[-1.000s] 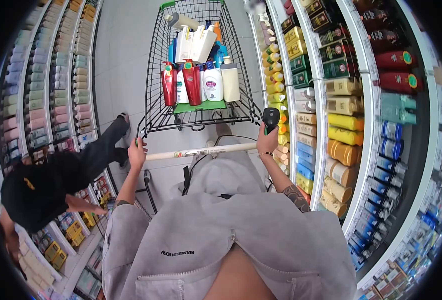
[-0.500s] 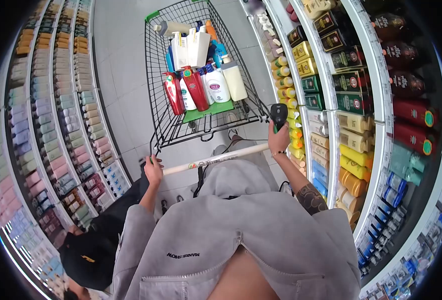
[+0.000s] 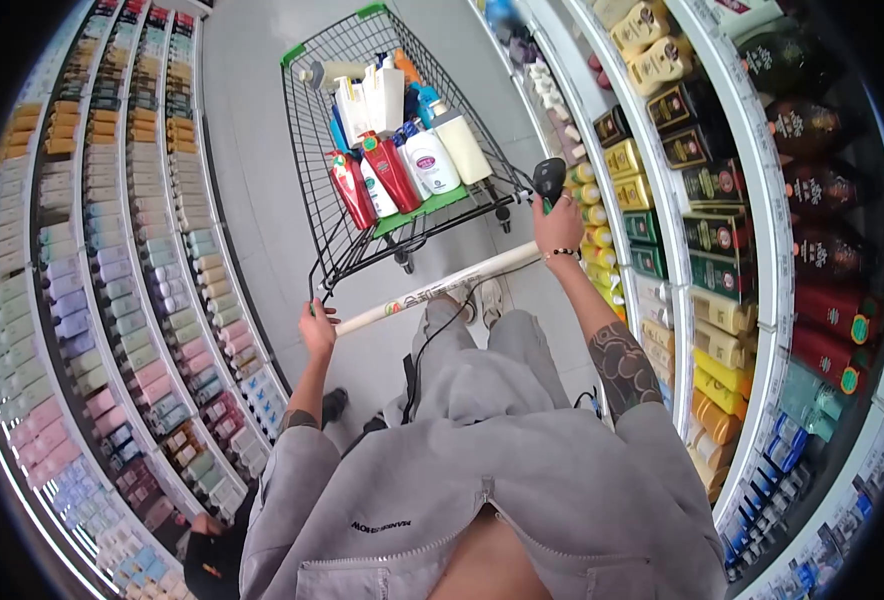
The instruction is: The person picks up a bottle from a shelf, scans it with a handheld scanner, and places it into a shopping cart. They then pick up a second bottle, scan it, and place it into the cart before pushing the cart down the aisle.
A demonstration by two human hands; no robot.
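Observation:
My left hand [image 3: 317, 326] is closed round the left end of the shopping cart's pale handle [image 3: 442, 287]. At the right end, my right hand [image 3: 559, 222] grips the handle's side, and a black rounded paddle-like piece [image 3: 550, 180] sticks up past its fingers. A beaded bracelet is on that wrist. Ahead stands the black wire shopping cart [image 3: 307, 150] with green corners. Piled inside are bottles: red pump bottles [image 3: 394, 175], a white bottle with a pink label [image 3: 432, 162], a cream bottle [image 3: 462, 148] and several white ones [image 3: 386, 100].
Shelves of bottles and tubes [image 3: 152, 250] line the left side. Close on the right, another shelf [image 3: 717, 240] holds boxes, yellow bottles and dark bottles. Grey tiled floor [image 3: 247, 60] runs ahead between them. A person in black [image 3: 217, 560] is at the lower left edge.
The person in the black cap has slipped further back, mostly out of view at lower left. The cart's far end has swung slightly left. Both hands keep their grip.

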